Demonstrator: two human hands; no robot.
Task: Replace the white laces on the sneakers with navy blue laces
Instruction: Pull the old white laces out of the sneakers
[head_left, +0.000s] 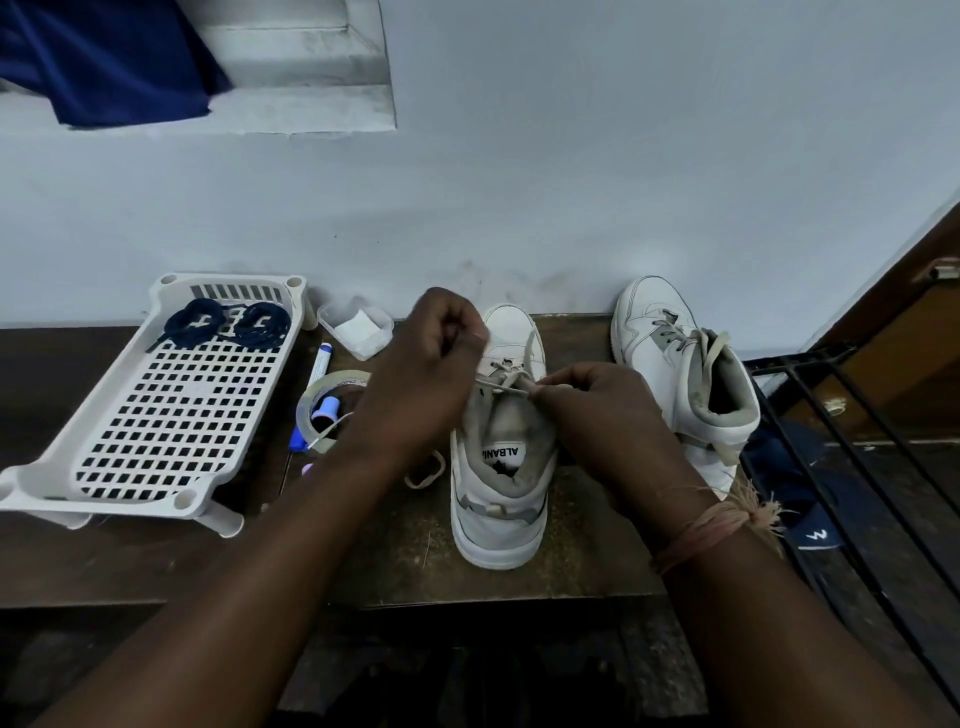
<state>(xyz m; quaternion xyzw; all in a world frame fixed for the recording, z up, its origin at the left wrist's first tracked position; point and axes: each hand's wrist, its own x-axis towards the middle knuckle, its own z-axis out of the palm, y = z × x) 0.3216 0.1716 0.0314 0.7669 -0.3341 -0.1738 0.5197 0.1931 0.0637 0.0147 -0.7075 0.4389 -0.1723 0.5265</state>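
Observation:
A white sneaker (501, 493) stands on the wooden table, toe toward the wall. Over its eyelets, my left hand (431, 364) pinches a stretch of its white lace (511, 376) with curled fingers. My right hand (602, 415) pinches the same lace at the tongue, just right of centre. A second white sneaker (675, 364) stands to the right, its white lace hanging loose over the collar. Two bundles of navy blue laces (226, 322) lie at the far end of a white perforated tray (156, 415) on the left.
Between tray and sneaker lie a roll of clear tape (324, 410), a blue-capped marker (314, 384) and a small clear plastic box (358, 325). A dark metal rack (857, 467) with navy cloth stands at the right. The wall runs close behind the table.

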